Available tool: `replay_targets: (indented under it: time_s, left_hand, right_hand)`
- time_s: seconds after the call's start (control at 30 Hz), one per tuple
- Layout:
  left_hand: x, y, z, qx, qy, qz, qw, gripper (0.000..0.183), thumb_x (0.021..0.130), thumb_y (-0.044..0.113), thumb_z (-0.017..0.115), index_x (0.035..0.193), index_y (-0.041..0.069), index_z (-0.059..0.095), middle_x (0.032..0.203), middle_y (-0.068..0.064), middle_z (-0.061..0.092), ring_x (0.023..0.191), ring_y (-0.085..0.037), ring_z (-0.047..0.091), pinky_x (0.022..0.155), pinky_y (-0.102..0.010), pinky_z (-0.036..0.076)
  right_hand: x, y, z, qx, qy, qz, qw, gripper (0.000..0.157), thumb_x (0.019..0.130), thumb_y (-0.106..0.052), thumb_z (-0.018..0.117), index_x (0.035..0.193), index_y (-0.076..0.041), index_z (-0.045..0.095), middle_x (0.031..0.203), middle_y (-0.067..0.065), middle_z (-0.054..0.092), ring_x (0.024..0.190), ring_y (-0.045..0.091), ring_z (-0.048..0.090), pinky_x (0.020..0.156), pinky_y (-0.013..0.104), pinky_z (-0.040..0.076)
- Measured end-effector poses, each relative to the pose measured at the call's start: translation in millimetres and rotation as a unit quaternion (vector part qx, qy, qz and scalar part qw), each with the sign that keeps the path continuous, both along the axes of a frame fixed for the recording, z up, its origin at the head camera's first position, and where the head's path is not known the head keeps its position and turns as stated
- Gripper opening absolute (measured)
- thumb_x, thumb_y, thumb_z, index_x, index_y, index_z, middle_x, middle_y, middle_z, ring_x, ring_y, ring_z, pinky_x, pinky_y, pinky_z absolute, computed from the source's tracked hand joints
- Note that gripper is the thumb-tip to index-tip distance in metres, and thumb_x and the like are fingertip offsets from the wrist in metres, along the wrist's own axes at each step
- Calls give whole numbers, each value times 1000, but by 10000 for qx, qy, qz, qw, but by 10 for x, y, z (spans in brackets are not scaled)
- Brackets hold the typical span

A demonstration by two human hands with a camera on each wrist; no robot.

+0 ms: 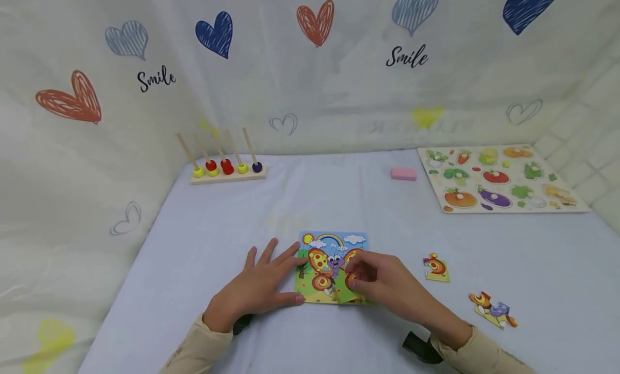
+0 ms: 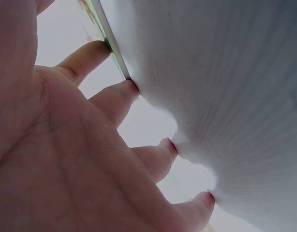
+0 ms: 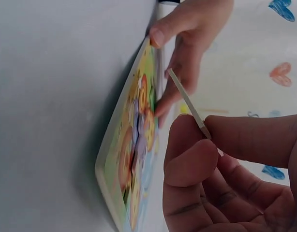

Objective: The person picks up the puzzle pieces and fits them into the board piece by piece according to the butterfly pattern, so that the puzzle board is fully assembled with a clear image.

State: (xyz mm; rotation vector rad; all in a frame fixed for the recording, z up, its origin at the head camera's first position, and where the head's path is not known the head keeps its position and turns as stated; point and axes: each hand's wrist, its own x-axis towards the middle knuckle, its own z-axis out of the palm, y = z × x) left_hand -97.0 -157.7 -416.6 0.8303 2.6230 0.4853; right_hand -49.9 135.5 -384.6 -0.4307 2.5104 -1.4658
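Note:
A butterfly picture puzzle board (image 1: 315, 297) lies flat on the white cloth, showing a sun, a rainbow and a purple-bodied butterfly. My left hand (image 1: 256, 288) is spread at its left side, with fingertips (image 2: 131, 87) and thumb against the board's edge. Above the lower right of the picture, my right hand (image 1: 394, 285) pinches a thin puzzle piece (image 3: 187, 101) between thumb and fingers. In the right wrist view this piece is seen almost edge-on, tilted and raised off the board; its green corner shows in the head view.
Two loose puzzle pieces, one with a snail-like swirl (image 1: 437, 268) and one purple and orange (image 1: 495, 310), lie to the right. Farther back are a pink block (image 1: 403, 174), a vegetable peg board (image 1: 470, 176) and a bead stacker (image 1: 230, 176). A printed curtain (image 1: 339, 83) closes the back.

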Motion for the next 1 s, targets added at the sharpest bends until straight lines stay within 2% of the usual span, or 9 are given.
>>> replay_targets:
  time_s: [0.2, 0.4, 0.73, 0.8, 0.87, 0.93, 1.0]
  left_hand:
    - [-16, -15, 12, -7, 63, -41, 10000, 77, 97, 57, 75, 163, 31, 46, 178, 4, 22, 162, -45, 4, 119, -79, 3]
    - [-10, -24, 0, -3, 129, -111, 9999, 77, 98, 58, 73, 164, 31, 46, 178, 4, 22, 162, -45, 6, 118, -80, 4]
    - [-15, -16, 27, -56, 183, -167, 9997, 77, 98, 60, 71, 165, 31, 44, 178, 4, 23, 162, -46, 8, 118, -81, 6]
    - [-11, -15, 28, -59, 198, -177, 9996, 78, 98, 60, 72, 165, 31, 44, 177, 4, 23, 162, -46, 8, 118, -81, 7]
    - [-6, -15, 33, -66, 196, -175, 9996, 78, 98, 59, 72, 165, 30, 44, 177, 4, 23, 162, -46, 9, 118, -81, 7]
    - [-3, -17, 40, -84, 203, -170, 9996, 78, 98, 59, 72, 165, 30, 44, 178, 3, 23, 162, -47, 9, 118, -81, 7]
    - [-5, -18, 50, -76, 205, -151, 9996, 77, 98, 58, 73, 165, 30, 44, 178, 3, 23, 161, -47, 8, 118, -81, 6]
  right_hand:
    - [-135, -247, -47, 106, 291, 33, 9995, 7, 96, -6, 78, 101, -6, 73, 85, -6, 69, 78, 13, 65, 70, 27, 56]
    - [-227, -425, -132, 125, 592, 169, 9980, 10, 93, -2, 78, 92, -8, 70, 79, -8, 68, 74, 9, 64, 66, 27, 55]
    - [-309, -617, -234, 790, 798, 178, 9935, 16, 91, 0, 77, 85, -9, 65, 66, -11, 59, 59, 4, 55, 55, 26, 47]
    - [-312, -634, -239, 931, 868, 246, 9916, 17, 90, 0, 76, 84, -10, 64, 63, -12, 57, 58, 4, 53, 61, 31, 49]
    - [-317, -648, -235, 1035, 922, 335, 9898, 19, 90, 1, 75, 82, -10, 62, 61, -11, 55, 57, 4, 52, 76, 40, 53]
    - [-330, -663, -225, 1165, 903, 419, 9882, 22, 90, 2, 75, 82, -11, 59, 60, -10, 53, 55, 5, 50, 76, 45, 52]
    - [-353, -677, -217, 1289, 899, 500, 9863, 25, 91, 2, 74, 81, -12, 56, 60, -8, 51, 55, 7, 49, 73, 40, 50]
